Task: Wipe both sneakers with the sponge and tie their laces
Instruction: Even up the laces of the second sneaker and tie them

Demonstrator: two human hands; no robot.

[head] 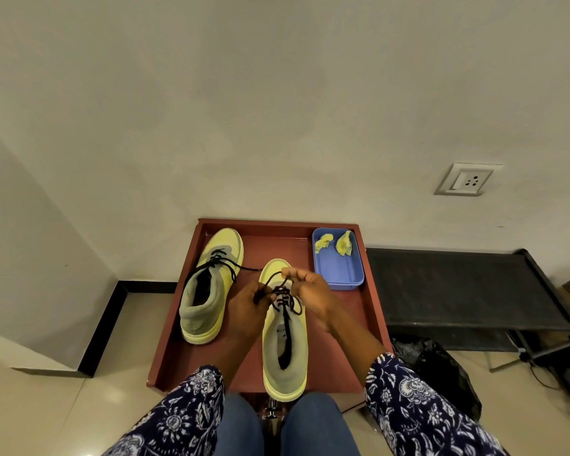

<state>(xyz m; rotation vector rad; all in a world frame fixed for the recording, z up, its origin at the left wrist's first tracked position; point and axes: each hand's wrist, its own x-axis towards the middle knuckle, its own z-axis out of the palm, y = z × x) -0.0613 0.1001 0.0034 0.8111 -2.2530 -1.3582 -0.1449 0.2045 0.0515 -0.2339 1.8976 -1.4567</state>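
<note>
Two yellow-green sneakers with black laces stand on a reddish-brown tray table (369, 311). The left sneaker (211, 284) sits at the tray's left, its laces crossed and trailing right. The right sneaker (285, 350) lies in the middle, heel toward me. Above its tongue my left hand (249, 307) pinches one strand of the black lace (288, 302), and my right hand (305, 291) pinches the other strand raised in a loop. Two yellow sponge pieces (334, 243) lie in a blue box (338, 268) at the tray's back right.
A white wall rises right behind the tray, with a socket plate (468, 179) at the right. A low black rack (458, 284) stands to the right, a black bag (441, 366) beside it. My knees in jeans sit below the tray's near edge.
</note>
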